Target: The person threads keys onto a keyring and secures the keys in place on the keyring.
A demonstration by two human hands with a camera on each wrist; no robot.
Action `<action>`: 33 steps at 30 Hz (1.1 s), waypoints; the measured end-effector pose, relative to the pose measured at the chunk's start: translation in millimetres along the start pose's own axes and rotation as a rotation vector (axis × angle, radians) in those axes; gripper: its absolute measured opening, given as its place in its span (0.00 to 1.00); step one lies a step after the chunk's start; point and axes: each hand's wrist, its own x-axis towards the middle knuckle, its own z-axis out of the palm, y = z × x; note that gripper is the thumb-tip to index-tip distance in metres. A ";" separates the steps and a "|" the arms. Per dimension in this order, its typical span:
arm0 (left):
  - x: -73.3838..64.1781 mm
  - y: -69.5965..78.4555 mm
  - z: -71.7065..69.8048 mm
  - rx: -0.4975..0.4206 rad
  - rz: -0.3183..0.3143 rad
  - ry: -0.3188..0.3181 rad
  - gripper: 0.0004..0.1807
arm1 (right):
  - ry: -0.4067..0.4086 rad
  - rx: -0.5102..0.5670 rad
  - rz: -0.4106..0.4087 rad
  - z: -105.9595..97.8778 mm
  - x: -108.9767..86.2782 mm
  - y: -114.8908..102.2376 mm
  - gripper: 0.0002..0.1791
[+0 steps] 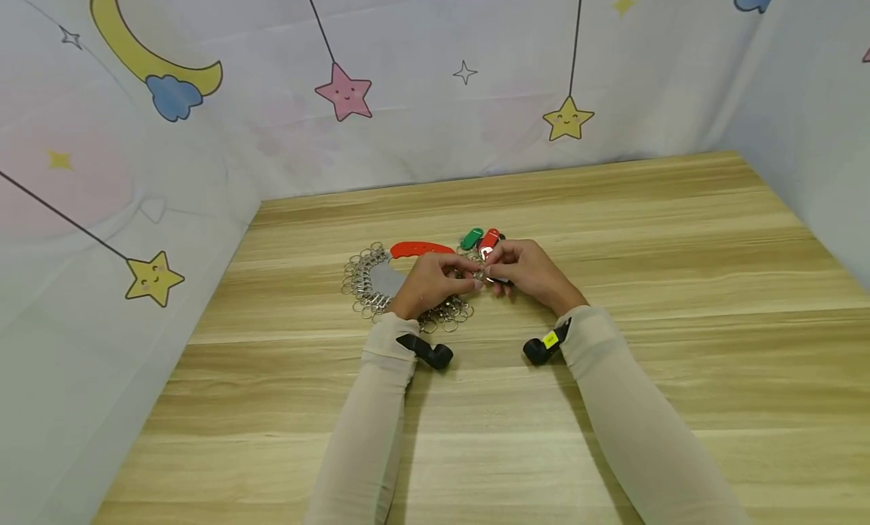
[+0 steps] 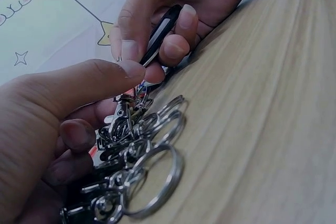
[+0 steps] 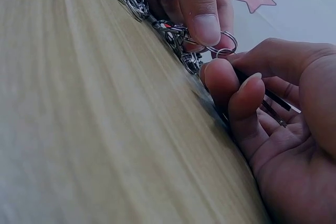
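Note:
My left hand (image 1: pixel 435 278) is at the right side of a grey curved plate (image 1: pixel 384 281) with a red handle (image 1: pixel 416 248). Lobster clasps with split rings (image 2: pixel 157 184) line the plate's edge. Between thumb and fingers, my left hand pinches one split ring (image 3: pixel 231 39) by its clasp. My right hand (image 1: pixel 529 272) holds a black key tag (image 2: pixel 161 34) with a pale strip along its side. The tag's thin small ring (image 3: pixel 224 52) meets the split ring between both hands' fingertips; whether they are linked I cannot tell.
Just beyond my hands lie a green key tag (image 1: pixel 472 239) and a red key tag (image 1: pixel 490 239). The wood-grain table (image 1: pixel 680 283) extends to both sides and toward me. A white printed cloth (image 1: pixel 421 147) stands behind it.

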 end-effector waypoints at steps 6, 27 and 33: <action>-0.5 0.1 -0.2 -0.011 -0.024 0.005 0.11 | -0.005 -0.001 -0.005 -0.4 0.7 0.8 0.03; -0.6 1.0 -0.1 -0.008 -0.034 0.017 0.11 | -0.014 0.012 -0.003 -1.1 0.4 1.1 0.02; -0.5 1.4 0.0 -0.015 -0.039 0.019 0.11 | -0.017 0.017 -0.006 -1.1 0.0 -0.2 0.03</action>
